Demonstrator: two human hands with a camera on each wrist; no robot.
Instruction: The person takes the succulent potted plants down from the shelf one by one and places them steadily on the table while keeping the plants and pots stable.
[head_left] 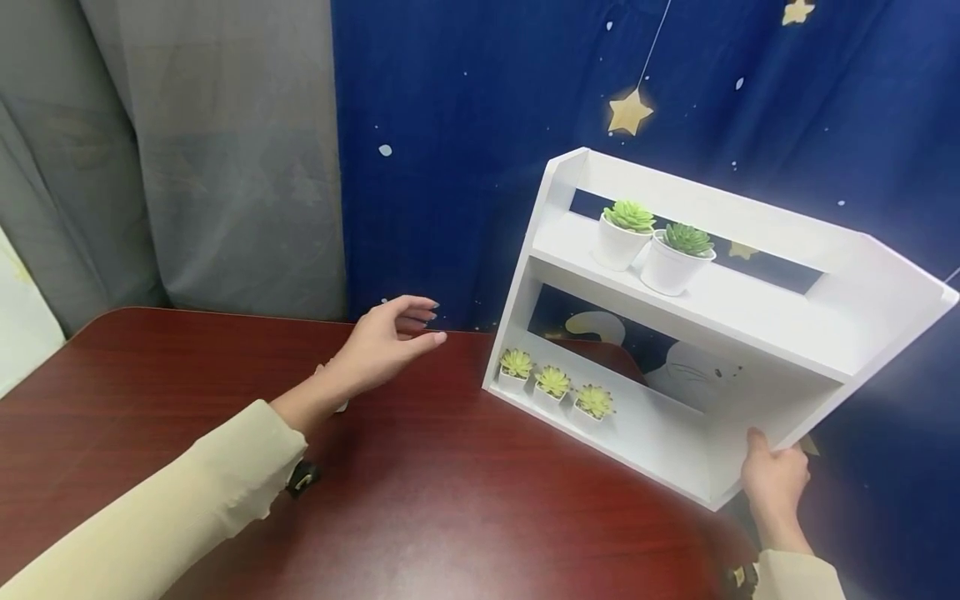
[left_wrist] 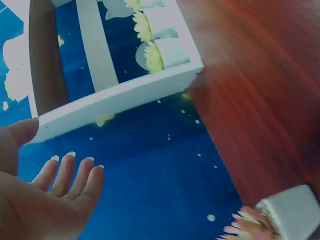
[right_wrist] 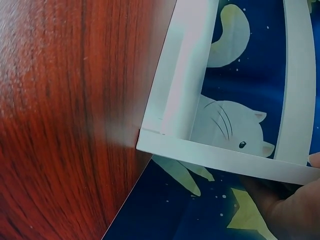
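Observation:
A white two-tier shelf (head_left: 757, 333) stands at the right of the dark red table. My right hand (head_left: 776, 483) grips its right side panel low down, thumb on the inner face; in the right wrist view that hand (right_wrist: 295, 212) shows only partly. Two green succulents in round white pots (head_left: 670, 265) sit on the upper tier. Three small yellow-green succulents in white pots (head_left: 551, 385) line the left of the lower tier. My left hand (head_left: 382, 346) hovers left of the shelf with relaxed fingers, holding nothing. In the left wrist view its palm (left_wrist: 45, 210) faces the shelf's side panel.
A pink succulent in a white pot (left_wrist: 295, 212) lies in the lower right of the left wrist view, mostly behind the left forearm in the head view. The table (head_left: 450, 500) ends at a blue star-patterned curtain (head_left: 465, 167). A grey curtain (head_left: 232, 167) hangs at left.

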